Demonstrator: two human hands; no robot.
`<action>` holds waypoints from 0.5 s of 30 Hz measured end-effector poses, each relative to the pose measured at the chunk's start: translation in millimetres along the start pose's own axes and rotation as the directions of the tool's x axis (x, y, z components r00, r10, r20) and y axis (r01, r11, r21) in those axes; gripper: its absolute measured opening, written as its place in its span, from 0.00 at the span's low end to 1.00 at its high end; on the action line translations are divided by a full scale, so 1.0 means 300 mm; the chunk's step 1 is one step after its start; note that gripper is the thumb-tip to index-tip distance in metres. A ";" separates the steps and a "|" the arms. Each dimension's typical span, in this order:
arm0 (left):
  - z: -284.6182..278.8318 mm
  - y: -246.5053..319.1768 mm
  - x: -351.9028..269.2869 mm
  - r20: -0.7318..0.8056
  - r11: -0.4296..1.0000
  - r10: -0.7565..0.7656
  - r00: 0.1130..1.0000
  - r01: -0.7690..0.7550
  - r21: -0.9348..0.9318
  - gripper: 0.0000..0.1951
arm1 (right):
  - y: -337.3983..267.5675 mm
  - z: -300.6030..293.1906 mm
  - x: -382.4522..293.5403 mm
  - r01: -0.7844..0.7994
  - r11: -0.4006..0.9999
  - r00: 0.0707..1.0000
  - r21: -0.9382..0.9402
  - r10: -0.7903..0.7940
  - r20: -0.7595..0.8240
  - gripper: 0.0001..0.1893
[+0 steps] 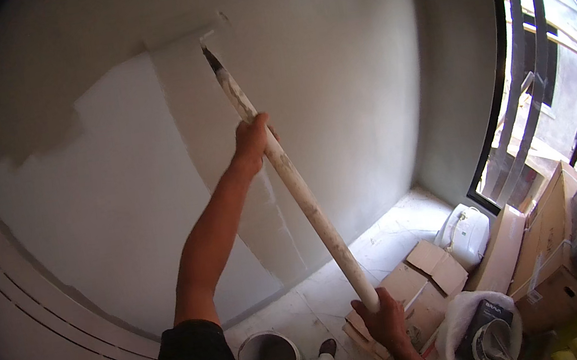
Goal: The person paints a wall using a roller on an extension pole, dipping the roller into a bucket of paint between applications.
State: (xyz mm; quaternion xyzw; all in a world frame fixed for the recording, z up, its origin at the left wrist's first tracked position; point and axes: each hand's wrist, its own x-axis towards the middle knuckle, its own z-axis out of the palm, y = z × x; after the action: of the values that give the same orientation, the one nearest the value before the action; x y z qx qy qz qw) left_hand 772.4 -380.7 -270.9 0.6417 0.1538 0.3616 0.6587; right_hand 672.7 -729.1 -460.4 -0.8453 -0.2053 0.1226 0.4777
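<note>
A long pale pole (301, 194) slants up from the lower right towards the wall. My left hand (255, 139) grips it near its upper part, and my right hand (385, 316) is closed around its lower end. At the top, a dark handle (211, 60) joins the pole to a paint roller (182, 36), which is hard to make out against the wall. The roller lies near the top of a darker, damp-looking strip. Left of that strip, a lighter painted patch (122, 202) covers much of the grey wall (310, 95).
A round bucket (241, 353) stands on the tiled floor (305, 309) by my foot. To the right are flattened cardboard (407, 295), a white container (464, 236), cardboard boxes (547, 233) and a wrapped bundle (445, 334). A barred window (536, 71) is at far right.
</note>
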 end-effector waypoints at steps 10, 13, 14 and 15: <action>0.013 -0.107 -0.083 -0.026 0.998 -0.063 0.998 0.063 -0.004 0.16 | 0.114 0.022 -0.019 -0.018 0.998 0.999 -0.067 0.016 -0.043 0.19; 0.022 -0.228 -0.140 -0.011 0.991 -0.130 0.992 0.129 -0.034 0.16 | 0.229 0.047 -0.054 -0.036 0.996 0.998 -0.085 0.031 -0.051 0.19; 0.023 -0.274 -0.166 -0.010 0.988 -0.143 0.990 0.142 -0.055 0.16 | 0.260 0.047 -0.066 -0.051 0.992 0.998 -0.116 0.046 -0.048 0.19; 0.018 -0.304 -0.192 -0.010 0.986 -0.152 0.988 0.150 -0.074 0.16 | 0.281 0.047 -0.082 -0.062 0.988 0.997 -0.144 0.056 -0.044 0.19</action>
State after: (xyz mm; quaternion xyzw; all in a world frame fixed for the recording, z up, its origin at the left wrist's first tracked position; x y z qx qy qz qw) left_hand 761.7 -415.8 -372.5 0.6007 0.1939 0.3211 0.7060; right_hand 664.5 -768.6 -539.6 -0.8859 -0.1788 0.1044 0.4152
